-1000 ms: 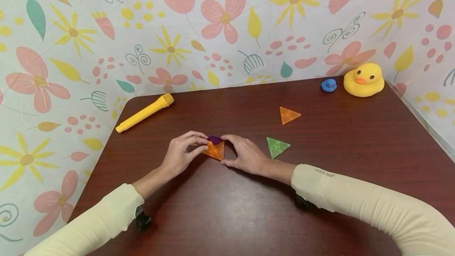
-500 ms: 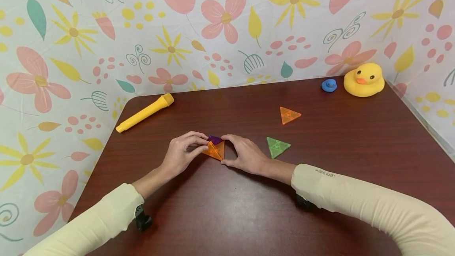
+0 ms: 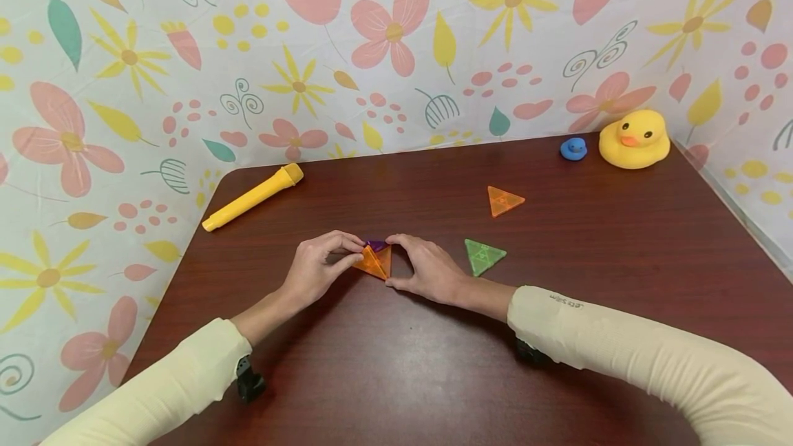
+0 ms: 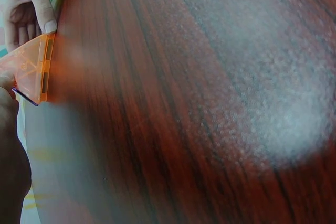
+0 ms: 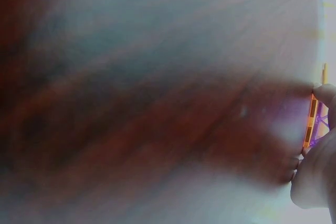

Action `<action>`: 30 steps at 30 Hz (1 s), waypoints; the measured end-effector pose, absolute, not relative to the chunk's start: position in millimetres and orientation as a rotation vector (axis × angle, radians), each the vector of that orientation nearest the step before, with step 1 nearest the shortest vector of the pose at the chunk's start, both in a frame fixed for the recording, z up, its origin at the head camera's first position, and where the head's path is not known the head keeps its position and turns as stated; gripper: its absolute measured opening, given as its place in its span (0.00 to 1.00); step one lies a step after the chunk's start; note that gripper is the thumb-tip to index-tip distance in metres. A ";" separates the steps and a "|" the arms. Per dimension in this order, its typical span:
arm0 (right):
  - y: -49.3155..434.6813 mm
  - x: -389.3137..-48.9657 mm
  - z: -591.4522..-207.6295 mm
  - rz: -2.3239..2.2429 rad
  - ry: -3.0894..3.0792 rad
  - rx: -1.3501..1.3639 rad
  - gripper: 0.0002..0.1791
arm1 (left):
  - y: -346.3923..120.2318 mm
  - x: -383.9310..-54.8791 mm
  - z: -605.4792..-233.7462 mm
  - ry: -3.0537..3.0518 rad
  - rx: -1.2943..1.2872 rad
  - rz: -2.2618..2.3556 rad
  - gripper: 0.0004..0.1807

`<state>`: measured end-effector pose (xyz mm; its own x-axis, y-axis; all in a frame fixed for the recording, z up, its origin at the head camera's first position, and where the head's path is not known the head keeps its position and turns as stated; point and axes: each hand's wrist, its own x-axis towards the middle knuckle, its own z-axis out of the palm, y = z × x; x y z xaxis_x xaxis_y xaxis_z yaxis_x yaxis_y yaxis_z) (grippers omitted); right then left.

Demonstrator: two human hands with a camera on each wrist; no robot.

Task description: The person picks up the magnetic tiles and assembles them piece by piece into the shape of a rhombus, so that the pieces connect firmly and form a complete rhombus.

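Observation:
A small cluster of translucent triangular magnetic tiles sits between my hands on the dark table. An orange tile [image 3: 372, 265] leans upright at the front, with more orange behind it. At the back shows the purple tile [image 3: 376, 246], partly hidden. My left hand [image 3: 319, 266] pinches the tiles near their top, its thumb on the orange and a finger by the purple. My right hand [image 3: 430, 268] grips the cluster's right side, thumb at the front corner and index finger at the back one. In the left wrist view the orange tile [image 4: 32, 64] stands on its edge.
A flat green triangle tile [image 3: 484, 257] and a flat orange triangle tile [image 3: 504, 201] lie right of the hands. A yellow toy microphone [image 3: 252, 197] rests at back left. A blue duck [image 3: 573, 149] and a larger yellow duck [image 3: 635, 140] stand at back right, near the patterned curtain.
The purple tile has tipped slightly down toward the orange tiles, and less of it shows. My left fingers have sunk a little with it; my right hand has stayed in place.

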<state>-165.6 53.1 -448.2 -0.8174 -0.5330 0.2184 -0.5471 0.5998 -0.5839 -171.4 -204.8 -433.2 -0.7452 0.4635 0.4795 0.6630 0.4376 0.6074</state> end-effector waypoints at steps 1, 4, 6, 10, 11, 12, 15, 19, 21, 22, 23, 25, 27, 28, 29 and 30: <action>53.1 -165.6 -448.1 1.031 -2.792 0.941 0.40 | -204.9 -171.7 -433.6 -2.447 -0.979 -1.207 0.08; 53.0 -165.6 -447.7 1.032 -2.795 0.939 0.40 | -204.9 -172.2 -434.5 -2.435 -0.980 -1.234 0.08; 53.0 -165.5 -447.4 1.032 -2.796 0.938 0.40 | -205.0 -172.4 -434.9 -2.430 -0.983 -1.249 0.09; 53.2 -165.3 -447.4 1.038 -2.803 0.934 0.41 | -205.2 -172.4 -434.7 -2.440 -0.981 -1.266 0.12; 53.3 -165.3 -447.5 1.040 -2.805 0.933 0.41 | -205.2 -172.4 -434.3 -2.446 -0.978 -1.267 0.12; 53.3 -165.3 -447.7 1.042 -2.806 0.932 0.41 | -205.4 -172.4 -434.1 -2.455 -0.974 -1.267 0.12; 53.5 -165.3 -448.1 1.046 -2.807 0.929 0.41 | -205.8 -172.7 -433.8 -2.471 -0.966 -1.261 0.13; 53.5 -165.1 -447.8 1.045 -2.806 0.927 0.41 | -206.3 -173.6 -434.4 -2.484 -0.961 -1.259 0.12; 53.5 -165.0 -447.8 1.044 -2.806 0.928 0.41 | -206.4 -174.0 -434.5 -2.487 -0.957 -1.265 0.12; 53.5 -165.0 -447.8 1.043 -2.805 0.929 0.41 | -206.6 -174.3 -435.0 -2.488 -0.956 -1.267 0.12; 53.5 -165.0 -447.8 1.042 -2.804 0.931 0.41 | -206.6 -174.4 -435.1 -2.487 -0.955 -1.272 0.12; 53.6 -165.1 -447.9 1.040 -2.799 0.935 0.41 | -206.7 -174.3 -434.7 -2.486 -0.954 -1.279 0.11; 53.5 -165.5 -448.0 1.040 -2.795 0.939 0.40 | -207.0 -174.5 -435.1 -2.484 -0.954 -1.281 0.11; 53.5 -165.5 -447.9 1.039 -2.793 0.940 0.41 | -207.1 -174.5 -435.0 -2.483 -0.955 -1.283 0.11; 53.5 -165.6 -447.7 1.039 -2.792 0.941 0.41 | -207.1 -174.3 -434.6 -2.482 -0.956 -1.285 0.11; 53.6 -165.7 -447.5 1.040 -2.792 0.941 0.41 | -207.1 -174.4 -434.6 -2.483 -0.956 -1.287 0.11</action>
<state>-165.7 53.6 -447.5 -0.8185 -0.5325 0.2158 -0.5439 0.5971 -0.5896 -174.4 -207.1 -434.6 -0.7755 0.4579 0.4346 0.6191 0.4167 0.6656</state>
